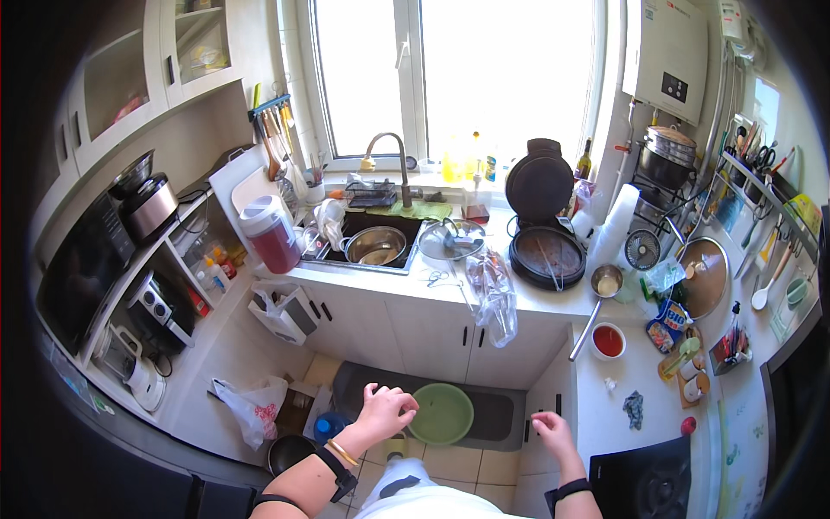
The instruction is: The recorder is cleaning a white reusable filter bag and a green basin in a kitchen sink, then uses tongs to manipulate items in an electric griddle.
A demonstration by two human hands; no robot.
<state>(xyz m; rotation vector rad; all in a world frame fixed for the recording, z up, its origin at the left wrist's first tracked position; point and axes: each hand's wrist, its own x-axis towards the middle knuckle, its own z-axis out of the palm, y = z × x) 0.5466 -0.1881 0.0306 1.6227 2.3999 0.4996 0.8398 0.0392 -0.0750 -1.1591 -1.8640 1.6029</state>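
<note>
My left hand is in mid-air at the lower centre, fingers loosely bent, with nothing in it. A light green plastic basin stands on the floor just right of it, on a dark grey mat. To the right, my right hand hangs beside the edge of the side counter, also bare, its fingers lightly curled. Ahead are a sink holding a steel pot, a glass lid and an opened electric griddle with tongs lying across its lower plate.
On the side counter are a bowl of red liquid, a small long-handled pan, a crumpled cloth and a black cooktop. A pitcher of red liquid stands left of the sink. A plastic bag and dark pan are low at left.
</note>
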